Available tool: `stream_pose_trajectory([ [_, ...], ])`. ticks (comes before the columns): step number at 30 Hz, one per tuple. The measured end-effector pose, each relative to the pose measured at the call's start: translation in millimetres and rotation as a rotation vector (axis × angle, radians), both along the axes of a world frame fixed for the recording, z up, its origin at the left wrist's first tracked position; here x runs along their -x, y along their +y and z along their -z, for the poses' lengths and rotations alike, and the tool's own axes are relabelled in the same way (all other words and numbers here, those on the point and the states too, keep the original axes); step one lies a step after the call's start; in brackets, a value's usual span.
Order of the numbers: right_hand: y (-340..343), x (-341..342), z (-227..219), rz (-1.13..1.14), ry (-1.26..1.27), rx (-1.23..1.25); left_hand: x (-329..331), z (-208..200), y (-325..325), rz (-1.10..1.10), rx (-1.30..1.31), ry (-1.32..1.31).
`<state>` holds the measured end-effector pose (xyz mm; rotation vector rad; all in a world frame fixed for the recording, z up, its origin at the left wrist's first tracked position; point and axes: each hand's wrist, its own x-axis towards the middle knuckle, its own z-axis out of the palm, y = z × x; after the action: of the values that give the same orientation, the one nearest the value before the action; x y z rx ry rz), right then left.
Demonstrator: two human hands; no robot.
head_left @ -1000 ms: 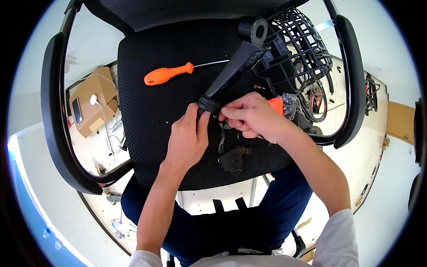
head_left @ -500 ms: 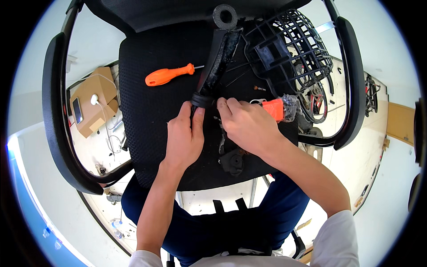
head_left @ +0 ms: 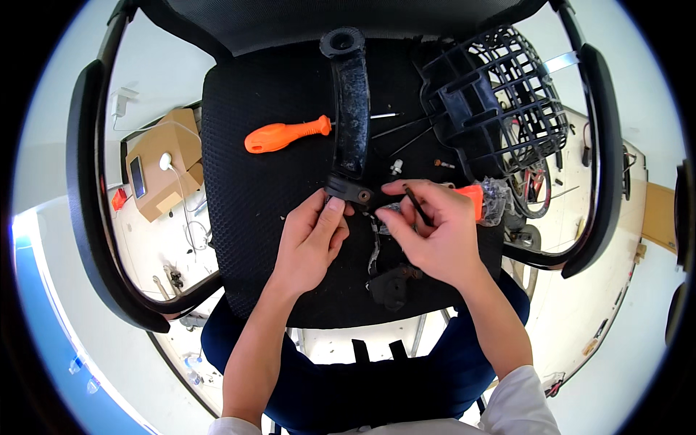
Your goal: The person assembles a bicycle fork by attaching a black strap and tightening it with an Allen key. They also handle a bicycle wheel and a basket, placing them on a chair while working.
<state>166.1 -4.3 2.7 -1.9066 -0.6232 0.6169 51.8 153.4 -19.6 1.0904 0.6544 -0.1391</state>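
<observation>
My left hand (head_left: pixel 313 235) grips the lower end of a long black bracket (head_left: pixel 353 119), thumb on top. At that end is a clamp-like piece (head_left: pixel 349 190) with a round hole; a ring tops the far end. My right hand (head_left: pixel 442 228) is just to the right, fingers curled around a thin black rod (head_left: pixel 418 206), its kind unclear. Its fingertips are close to the clamp-like piece but seem apart from it. An orange-handled screwdriver (head_left: pixel 286 135) lies on the chair seat (head_left: pixel 250 239), its shaft passing behind the bracket.
A black plastic basket (head_left: pixel 493 98) lies at the seat's far right. Near my right hand are an orange object in clear plastic (head_left: pixel 495 201), a small whitish piece (head_left: pixel 396 167) and a small screw-like piece (head_left: pixel 444 164). A black part (head_left: pixel 395 286) lies nearer me. Armrests (head_left: pixel 90 181) flank the seat.
The bracket has turned, so its broad inner face and holed clamp end now show. My right hand has shifted right and down, with the thin rod now visible in it.
</observation>
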Motion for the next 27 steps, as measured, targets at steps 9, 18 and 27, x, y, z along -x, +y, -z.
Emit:
stream_pose_trajectory([
  [9,4.4,-1.1,12.7,-0.025,-0.135,-0.102,-0.7,9.1,-9.3,0.069,-0.211,0.018],
  [18,3.7,3.1,11.6,-0.084,-0.323,-0.048,1.2,5.4,-14.8,0.106,-0.631,-0.066],
  [27,3.3,-0.8,19.0,-0.083,-0.268,-0.089,3.1,4.6,-12.4,0.153,-0.723,-0.115],
])
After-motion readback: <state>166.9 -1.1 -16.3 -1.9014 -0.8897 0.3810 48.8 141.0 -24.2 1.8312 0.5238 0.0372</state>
